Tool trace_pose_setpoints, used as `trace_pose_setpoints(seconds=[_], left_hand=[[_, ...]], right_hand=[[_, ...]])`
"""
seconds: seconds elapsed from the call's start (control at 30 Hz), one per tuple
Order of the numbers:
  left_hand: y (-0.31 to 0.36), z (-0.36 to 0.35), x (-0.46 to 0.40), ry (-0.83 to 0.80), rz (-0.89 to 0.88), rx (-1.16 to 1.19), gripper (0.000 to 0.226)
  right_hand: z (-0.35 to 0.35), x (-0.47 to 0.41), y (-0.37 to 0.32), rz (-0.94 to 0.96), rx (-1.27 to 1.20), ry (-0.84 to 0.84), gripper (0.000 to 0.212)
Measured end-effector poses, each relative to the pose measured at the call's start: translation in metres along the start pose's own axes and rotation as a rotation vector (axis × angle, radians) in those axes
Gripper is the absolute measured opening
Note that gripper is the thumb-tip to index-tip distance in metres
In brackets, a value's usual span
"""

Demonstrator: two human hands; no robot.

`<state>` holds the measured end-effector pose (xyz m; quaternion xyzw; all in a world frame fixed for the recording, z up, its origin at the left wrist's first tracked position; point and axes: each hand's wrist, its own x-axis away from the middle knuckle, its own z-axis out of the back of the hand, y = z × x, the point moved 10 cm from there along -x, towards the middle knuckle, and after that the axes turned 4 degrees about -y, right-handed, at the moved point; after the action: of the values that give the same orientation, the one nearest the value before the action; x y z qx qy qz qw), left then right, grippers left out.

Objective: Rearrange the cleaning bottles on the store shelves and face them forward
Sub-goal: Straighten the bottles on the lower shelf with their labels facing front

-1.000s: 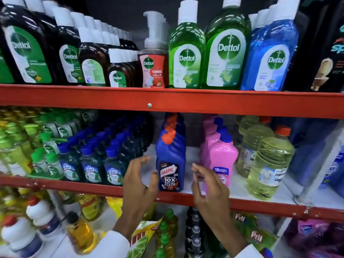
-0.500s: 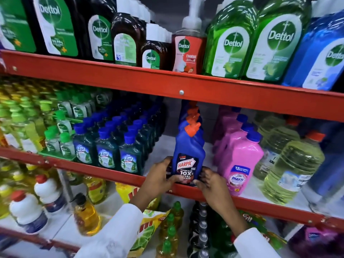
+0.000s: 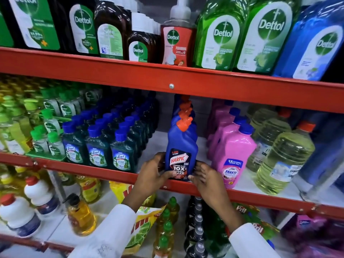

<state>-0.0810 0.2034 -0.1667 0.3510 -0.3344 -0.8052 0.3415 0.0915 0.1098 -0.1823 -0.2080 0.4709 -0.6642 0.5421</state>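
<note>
A blue Harpic bottle (image 3: 181, 146) with an orange cap stands upright at the front edge of the middle shelf (image 3: 242, 195), label facing me. More Harpic bottles line up behind it. My left hand (image 3: 155, 174) grips its lower left side, thumb on the label. My right hand (image 3: 203, 176) presses against its lower right side, fingers spread. A pink Shakti bottle (image 3: 232, 157) stands just right of it, and dark blue-capped Lizol bottles (image 3: 122, 153) stand to the left.
Large yellow-green jugs (image 3: 284, 161) fill the right of the middle shelf. Dettol bottles (image 3: 221, 34) line the top shelf. Below are white bottles (image 3: 18, 215), yellow liquid bottles (image 3: 81, 218) and Vim and Pril packs.
Both hands went from open in front of the shelf to closing around the base of the front Harpic bottle. The camera has moved closer and tilted.
</note>
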Motion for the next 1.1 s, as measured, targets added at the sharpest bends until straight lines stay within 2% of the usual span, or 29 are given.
trace_pose_setpoints(seconds=[0.07, 0.13, 0.2, 0.27, 0.33, 0.4, 0.5, 0.6, 0.67, 0.77, 0.87, 1.1], left_hand=[[0.0, 0.008, 0.008, 0.111, 0.028, 0.088, 0.071], [0.004, 0.021, 0.021, 0.324, 0.028, 0.132, 0.058], [0.026, 0.03, 0.04, 0.531, -0.105, 0.075, 0.035], [0.06, 0.017, 0.054, 0.581, -0.292, 0.047, 0.027], [0.086, -0.01, 0.058, 0.504, -0.417, 0.054, 0.025], [0.104, -0.044, 0.049, 0.365, -0.428, 0.028, 0.022], [0.106, -0.082, 0.028, 0.19, -0.298, 0.035, 0.022], [0.093, -0.105, 0.012, 0.07, -0.132, 0.068, 0.054], [0.089, -0.114, 0.004, 0.005, -0.095, 0.051, 0.06], [0.092, -0.121, -0.002, -0.04, -0.124, 0.01, 0.047], [0.093, -0.122, -0.005, -0.017, -0.14, -0.037, 0.041], [0.079, -0.123, -0.008, 0.022, -0.054, 0.021, 0.041]], right_hand=[[0.012, 0.013, 0.0, 0.031, -0.019, 0.062, 0.046], [0.035, 0.033, 0.002, 0.088, -0.002, 0.172, 0.042], [0.064, 0.054, 0.002, 0.139, 0.039, 0.305, 0.033], [0.096, 0.071, 0.007, 0.146, 0.074, 0.426, 0.022], [0.122, 0.078, 0.018, 0.117, 0.078, 0.518, 0.028], [0.138, 0.074, 0.03, 0.068, 0.088, 0.53, 0.044], [0.141, 0.058, 0.04, 0.021, 0.131, 0.397, 0.046], [0.134, 0.045, 0.047, 0.008, 0.177, 0.208, 0.052], [0.128, 0.041, 0.045, 0.034, 0.183, 0.125, 0.055], [0.127, 0.037, 0.042, 0.054, 0.139, 0.08, 0.051], [0.129, 0.034, 0.04, 0.057, 0.16, 0.084, 0.045], [0.132, 0.032, 0.043, 0.051, 0.242, 0.097, 0.039]])
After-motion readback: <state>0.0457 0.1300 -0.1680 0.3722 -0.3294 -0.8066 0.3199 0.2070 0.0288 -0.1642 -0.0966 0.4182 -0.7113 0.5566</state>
